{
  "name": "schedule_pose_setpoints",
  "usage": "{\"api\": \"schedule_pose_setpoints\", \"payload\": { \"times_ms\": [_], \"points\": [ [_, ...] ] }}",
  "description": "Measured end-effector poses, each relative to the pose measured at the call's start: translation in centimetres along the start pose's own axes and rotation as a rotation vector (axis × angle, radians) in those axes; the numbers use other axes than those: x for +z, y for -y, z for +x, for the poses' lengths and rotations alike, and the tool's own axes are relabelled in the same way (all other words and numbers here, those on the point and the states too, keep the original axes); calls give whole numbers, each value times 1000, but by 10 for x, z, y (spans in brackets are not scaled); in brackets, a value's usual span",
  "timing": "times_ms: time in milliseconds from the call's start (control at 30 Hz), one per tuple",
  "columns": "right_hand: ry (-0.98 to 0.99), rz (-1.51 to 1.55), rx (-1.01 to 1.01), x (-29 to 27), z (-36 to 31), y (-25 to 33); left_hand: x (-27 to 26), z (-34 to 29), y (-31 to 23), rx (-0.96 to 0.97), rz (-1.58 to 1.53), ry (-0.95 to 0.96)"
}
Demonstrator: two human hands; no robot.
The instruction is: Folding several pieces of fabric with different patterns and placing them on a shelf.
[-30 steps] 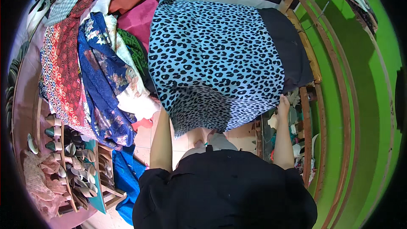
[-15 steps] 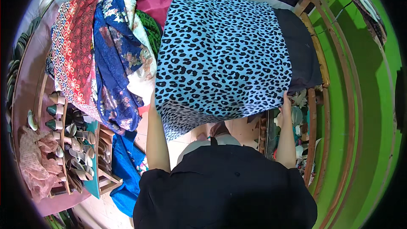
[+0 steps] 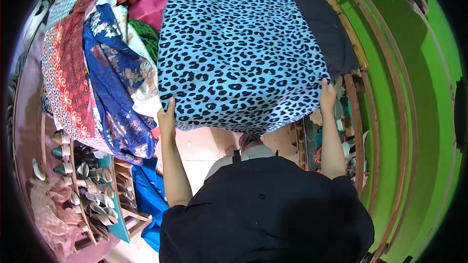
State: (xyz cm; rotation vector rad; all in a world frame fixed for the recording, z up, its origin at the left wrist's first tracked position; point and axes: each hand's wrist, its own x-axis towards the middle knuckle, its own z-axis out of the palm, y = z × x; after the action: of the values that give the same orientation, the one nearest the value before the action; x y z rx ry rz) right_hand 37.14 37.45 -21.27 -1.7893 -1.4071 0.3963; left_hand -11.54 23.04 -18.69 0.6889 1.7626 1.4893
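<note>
A light blue cloth (image 3: 239, 53) with black leopard spots is spread before me over a dark grey cloth (image 3: 324, 29), which shows along the right side. At the near left corner my left hand (image 3: 167, 116) grips the spotted cloth, thumb on top. My right hand (image 3: 327, 96) pinches its near right corner the same way. Between my hands the near edge sags and hangs in folds. The fingers under the cloth are hidden.
Heaped fabrics lie to the left, among them a navy floral cloth (image 3: 112, 73) and a red patterned one (image 3: 73, 68). Below stands a rack of shoes (image 3: 97, 190), with a bright blue cloth (image 3: 148, 195) beside it. Wooden rails (image 3: 397, 117) run along the green wall (image 3: 434, 92).
My left hand's thumb has come into view on top of the cloth. The cloth's near left corner, which hung down, is now raised, and its near edge lies more level.
</note>
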Motion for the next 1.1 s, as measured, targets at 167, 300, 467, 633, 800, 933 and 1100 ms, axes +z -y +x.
{"api": "schedule_pose_setpoints", "payload": {
  "times_ms": [167, 300, 467, 633, 800, 933, 1100],
  "points": [
    [354, 722, 292, -3, -30, -8, -15, 12, 46, -130, -256, 269],
    [578, 539, 274, 0, -53, -37, -27, 9, 54, 10, 72, 524],
    [444, 301, 50, 11, -46, -75, -31, 29, 52, 304, 472, 74],
    [110, 230, 11, 5, -54, -22, -19, 15, 54, 167, 457, -46],
    [-6, 87, -102, 3, -77, -26, -2, -6, 45, 472, 253, -6],
    [69, -125, -111, -8, -93, -35, -11, -2, 24, 150, 420, 117],
    [101, 97, 53, -4, -98, -25, -14, -1, 39, 77, 299, 117]
  ]
}}
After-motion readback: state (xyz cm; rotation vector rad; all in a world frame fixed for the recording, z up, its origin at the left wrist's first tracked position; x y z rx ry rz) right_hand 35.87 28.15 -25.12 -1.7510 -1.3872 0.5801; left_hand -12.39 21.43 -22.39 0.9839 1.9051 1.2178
